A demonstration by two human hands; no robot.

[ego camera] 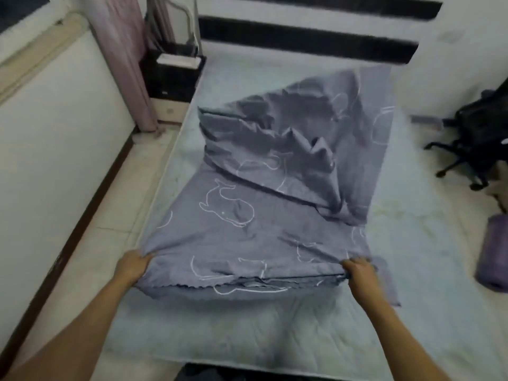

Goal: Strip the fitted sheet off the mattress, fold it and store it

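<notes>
A grey-blue fitted sheet [247, 232] with white whale outlines lies loose on the bare pale mattress [275, 325], off its corners. Its far part is rumpled and stands up in folds. My left hand [136, 266] grips the near left corner of the sheet. My right hand [357, 270] grips the near right corner. Between the two hands the near edge is doubled over in layers and pulled taut, lifted slightly off the mattress.
A dark nightstand [170, 75] stands at the bed's far left beside a pink curtain [123, 50]. A black office chair [478, 138] stands on the floor to the right. A purple folded cloth [492, 257] lies at the mattress's right edge. White wall panel on the left.
</notes>
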